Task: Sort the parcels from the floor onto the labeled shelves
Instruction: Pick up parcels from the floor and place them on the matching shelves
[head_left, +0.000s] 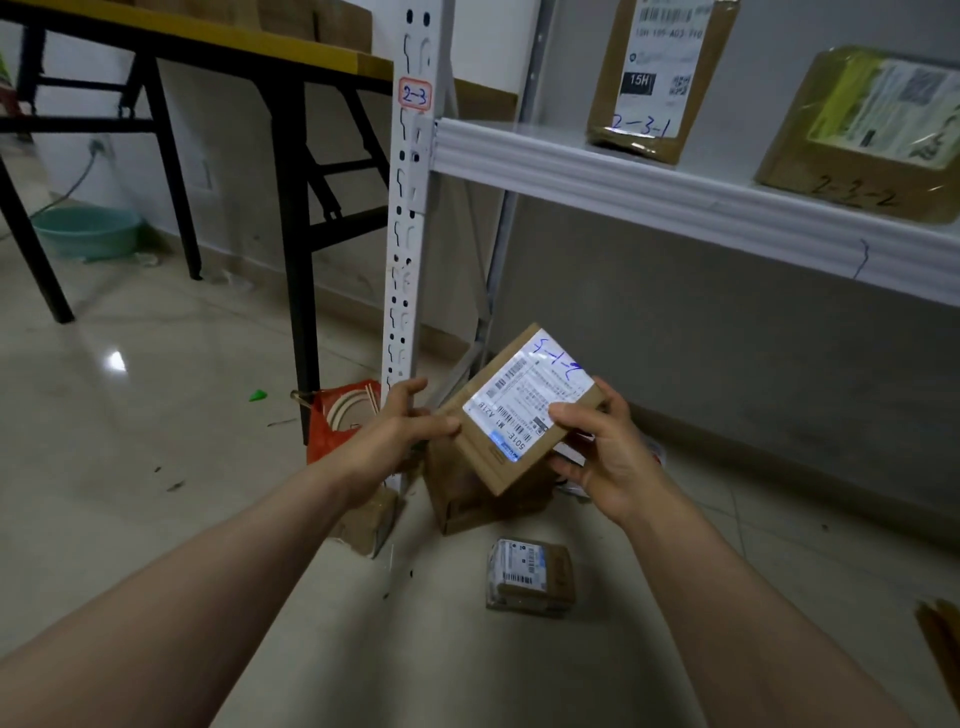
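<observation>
I hold a flat brown parcel (524, 410) with a white shipping label and blue handwriting in front of me, above the floor. My right hand (605, 447) pinches its right corner, thumb on the label. My left hand (402, 431) touches its left edge with thumb and fingers. Under it on the floor lies a larger brown box (467, 504), and nearer me a small taped parcel (530, 576). The white shelf (649, 176) carries two parcels marked 2-3-1 (657, 78) and 2-3-2 (862, 135). The upright post bears a tag 2-3 (414, 94).
A black-legged table with a yellow edge (218, 41) stands at the left. A teal basin (85, 231) sits under it. An orange bag (337, 421) leans by the shelf post. Another brown parcel (369, 519) lies under my left wrist. Tiled floor spreads to the left.
</observation>
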